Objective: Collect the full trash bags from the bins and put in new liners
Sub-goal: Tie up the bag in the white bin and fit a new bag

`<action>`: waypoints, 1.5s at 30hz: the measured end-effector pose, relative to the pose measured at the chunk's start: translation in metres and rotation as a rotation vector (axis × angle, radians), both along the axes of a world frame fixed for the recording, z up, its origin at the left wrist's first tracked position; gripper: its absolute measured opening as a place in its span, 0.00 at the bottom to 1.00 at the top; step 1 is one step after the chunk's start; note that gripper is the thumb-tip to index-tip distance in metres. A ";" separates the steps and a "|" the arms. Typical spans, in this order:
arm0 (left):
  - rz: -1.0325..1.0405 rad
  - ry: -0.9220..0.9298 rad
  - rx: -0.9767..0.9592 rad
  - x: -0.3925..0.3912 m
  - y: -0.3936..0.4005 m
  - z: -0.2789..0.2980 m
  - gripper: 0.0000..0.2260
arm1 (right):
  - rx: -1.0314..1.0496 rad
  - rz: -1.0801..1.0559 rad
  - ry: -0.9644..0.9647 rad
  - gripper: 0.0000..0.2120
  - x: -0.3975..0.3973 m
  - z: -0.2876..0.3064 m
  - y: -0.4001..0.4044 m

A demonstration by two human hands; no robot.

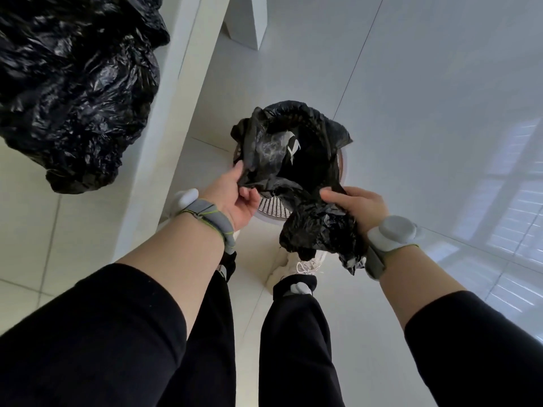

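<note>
A small white perforated bin (271, 205) stands on the pale tiled floor (411, 113) just in front of the person's white shoe (296, 267). A black liner (282, 148) drapes over its far rim and sags into the opening. The left hand (235, 195) pinches the liner's near-left edge between thumb and fingers. The right hand (357, 205) grips a bunched wad of the same black plastic, which hangs below the wrist. A large full trash bag (73, 83) sits well apart at upper left, beside a white wall edge (176, 83)
</note>
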State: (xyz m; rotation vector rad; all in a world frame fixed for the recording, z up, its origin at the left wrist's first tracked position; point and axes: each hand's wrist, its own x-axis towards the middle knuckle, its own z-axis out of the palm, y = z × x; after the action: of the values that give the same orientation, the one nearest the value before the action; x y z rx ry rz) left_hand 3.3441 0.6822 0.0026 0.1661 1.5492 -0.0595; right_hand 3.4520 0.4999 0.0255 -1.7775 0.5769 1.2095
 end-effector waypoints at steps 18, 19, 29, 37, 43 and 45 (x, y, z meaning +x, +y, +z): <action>-0.828 -0.492 0.820 0.034 -0.008 0.111 0.05 | -0.039 0.282 -0.571 0.06 0.002 0.083 -0.009; -0.891 -0.546 0.818 0.036 -0.010 0.113 0.09 | -0.016 0.344 -0.598 0.06 0.001 0.086 -0.008; -1.705 -0.655 0.785 0.038 -0.042 0.071 0.13 | 0.250 0.607 -0.677 0.08 -0.004 0.081 0.000; -1.552 -0.422 0.744 0.023 -0.042 0.050 0.14 | 0.116 0.695 -0.588 0.24 -0.005 0.054 -0.006; -1.491 -0.429 0.772 0.021 -0.039 0.050 0.15 | 0.107 0.650 -0.588 0.07 -0.007 0.042 0.007; -1.472 -0.426 0.782 0.020 -0.036 0.046 0.18 | 0.085 0.617 -0.599 0.04 -0.006 0.038 0.007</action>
State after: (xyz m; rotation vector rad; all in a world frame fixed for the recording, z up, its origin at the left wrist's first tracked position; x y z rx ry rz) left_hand 3.3638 0.6459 0.0489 1.7784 0.6689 -0.5294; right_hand 3.4460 0.5073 0.0631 -2.1815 -0.3916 0.9736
